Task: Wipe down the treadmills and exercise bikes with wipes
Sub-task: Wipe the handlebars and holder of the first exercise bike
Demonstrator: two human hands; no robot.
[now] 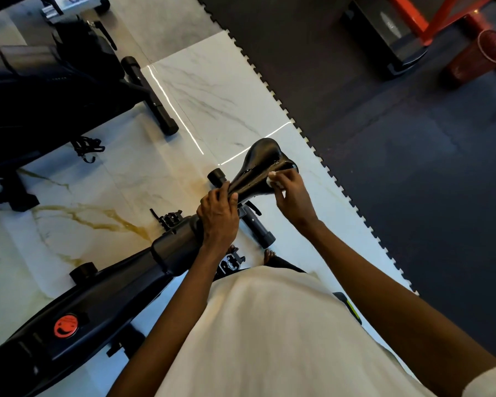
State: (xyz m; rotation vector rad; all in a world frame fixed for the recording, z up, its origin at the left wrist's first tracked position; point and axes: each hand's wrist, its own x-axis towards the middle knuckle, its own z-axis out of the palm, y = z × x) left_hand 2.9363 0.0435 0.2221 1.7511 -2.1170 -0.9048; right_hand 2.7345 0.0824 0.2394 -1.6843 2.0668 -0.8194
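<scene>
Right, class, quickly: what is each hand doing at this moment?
Left hand: grips the narrow front end of the saddle.
Right hand: pinches a white wipe against the saddle's side.

Beyond the saddle (259, 164) and to its right the marble floor (226, 90) lies open up to the dark mat (384, 144). A second bike (40, 96) stands well left. The left hand (218, 219) takes the saddle's nose, the right hand (292, 196) and wipe (270, 180) its flank.

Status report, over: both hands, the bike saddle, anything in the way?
Left hand grips the saddle at its narrow nose. Right hand holds white wipe against saddle's side. No obstacle seen around it.
</scene>
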